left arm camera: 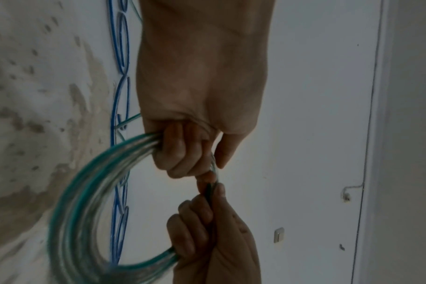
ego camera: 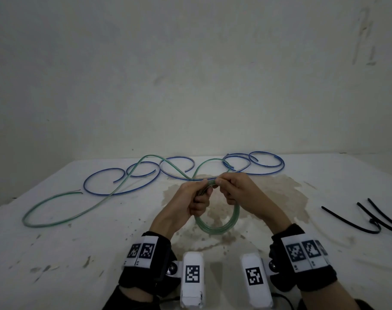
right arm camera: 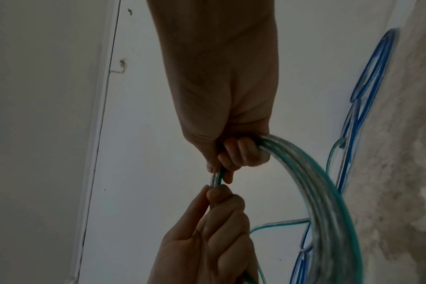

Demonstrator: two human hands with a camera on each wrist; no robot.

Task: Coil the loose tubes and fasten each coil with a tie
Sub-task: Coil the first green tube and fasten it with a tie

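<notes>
On the left of the white table (ego camera: pixel 56 253) a long free tail of the green tube (ego camera: pixel 63 218) lies uncoiled, so by my reading the first coil is only part wound, no tie is on it yet, and the blue tube (ego camera: pixel 105 193) looping along the far edge is untouched. At centre the left hand (ego camera: pixel 196 198) has its fingers curled round the gathered green coil (ego camera: pixel 215 229) (several turns hanging below both fists), while the right hand (ego camera: pixel 235 191) pinches the strand close beside it. To the right lie black ties (ego camera: pixel 374 222), well apart from the hands; the green tail crosses over the blue loops and may drag them when pulled in.
</notes>
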